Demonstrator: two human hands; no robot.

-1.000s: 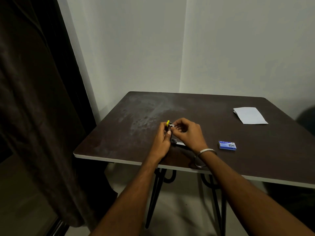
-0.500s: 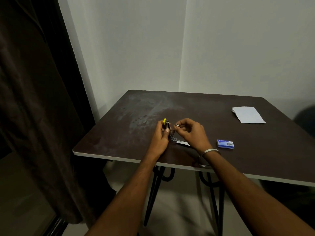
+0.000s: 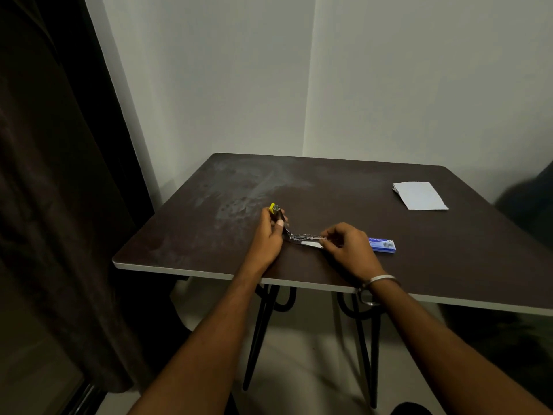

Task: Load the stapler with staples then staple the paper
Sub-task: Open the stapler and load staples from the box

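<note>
A small stapler (image 3: 302, 237) with a yellow-tipped top arm lies swung open on the dark table (image 3: 419, 265). My left hand (image 3: 269, 235) grips the raised yellow-tipped arm, holding it upright. My right hand (image 3: 347, 245) pinches the right end of the flat metal staple channel, which rests on the table. A blue staple box (image 3: 383, 245) lies just right of my right hand. A folded white paper (image 3: 420, 195) sits at the back right of the table.
The table stands in a corner of white walls. A dark curtain (image 3: 59, 175) hangs at the left. Black metal table legs (image 3: 260, 330) show below the near edge. A dark shape (image 3: 529, 205) sits at the far right.
The stapler has been swung open wide. My right hand moved right along the metal channel, away from my left hand, which still holds the yellow-tipped arm.
</note>
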